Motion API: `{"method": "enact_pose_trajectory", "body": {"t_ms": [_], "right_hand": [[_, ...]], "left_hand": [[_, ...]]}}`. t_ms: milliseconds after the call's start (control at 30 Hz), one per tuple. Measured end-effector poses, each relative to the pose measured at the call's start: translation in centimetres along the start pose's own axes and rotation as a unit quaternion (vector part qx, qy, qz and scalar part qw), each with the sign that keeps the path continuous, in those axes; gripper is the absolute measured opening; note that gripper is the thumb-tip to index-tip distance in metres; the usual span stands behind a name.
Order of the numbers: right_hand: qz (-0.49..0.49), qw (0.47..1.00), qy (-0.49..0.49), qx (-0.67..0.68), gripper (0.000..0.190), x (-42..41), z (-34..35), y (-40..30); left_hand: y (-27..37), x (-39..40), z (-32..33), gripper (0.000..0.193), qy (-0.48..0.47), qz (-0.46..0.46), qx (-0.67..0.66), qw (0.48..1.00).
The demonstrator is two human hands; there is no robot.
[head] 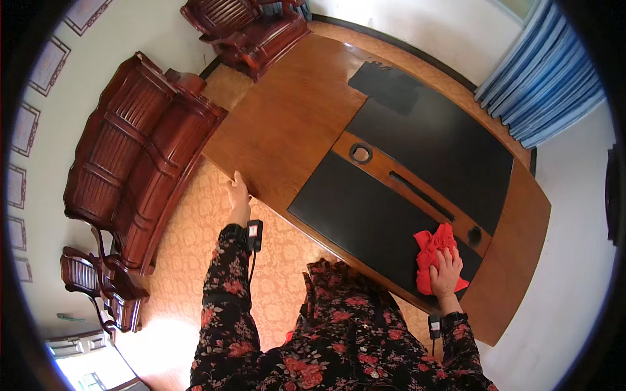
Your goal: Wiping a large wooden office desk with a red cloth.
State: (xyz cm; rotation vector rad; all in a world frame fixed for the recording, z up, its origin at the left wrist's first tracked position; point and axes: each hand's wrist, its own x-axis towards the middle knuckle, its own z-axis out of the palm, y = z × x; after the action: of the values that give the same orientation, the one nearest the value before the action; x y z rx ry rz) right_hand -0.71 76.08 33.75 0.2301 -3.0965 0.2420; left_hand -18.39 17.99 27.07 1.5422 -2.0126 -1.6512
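Under my right hand (446,274) a crumpled red cloth (433,251) is pressed onto the black panel (364,217) of a wooden conference table (274,122). The hand lies over the cloth near the panel's right end, close to the table's near edge. My left hand (238,193) is beside the table's near edge further left, fingers apart, with no object seen in it. Whether its fingers touch the edge is hard to tell. A second black panel (440,141) covers the far side and has a dull, wet-looking patch (386,85) at one end.
Between the panels runs a wooden strip with two round cable holes (361,153) and a dark slot (421,195). A carved wooden bench (142,166) and armchairs (259,34) line the left wall. Blue curtains (543,78) hang at the upper right. Framed papers (49,66) are on the wall.
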Motion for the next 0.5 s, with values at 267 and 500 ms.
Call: {"method": "enact_pose_trajectory", "body": {"t_ms": [267, 500], "right_hand": [[0.018, 0.999, -0.038, 0.002, 0.049, 0.0, 0.1, -1.2], [0.143, 0.985, 0.040, -0.088, 0.051, 4.8, 2.8, -6.6]], "left_hand": [[-2.2, 6.0, -0.6, 0.080, 0.109, -0.054, 0.102, 0.987], [-0.6, 2.3, 3.5, 0.079, 0.156, -0.034, 0.073, 0.984]]}}
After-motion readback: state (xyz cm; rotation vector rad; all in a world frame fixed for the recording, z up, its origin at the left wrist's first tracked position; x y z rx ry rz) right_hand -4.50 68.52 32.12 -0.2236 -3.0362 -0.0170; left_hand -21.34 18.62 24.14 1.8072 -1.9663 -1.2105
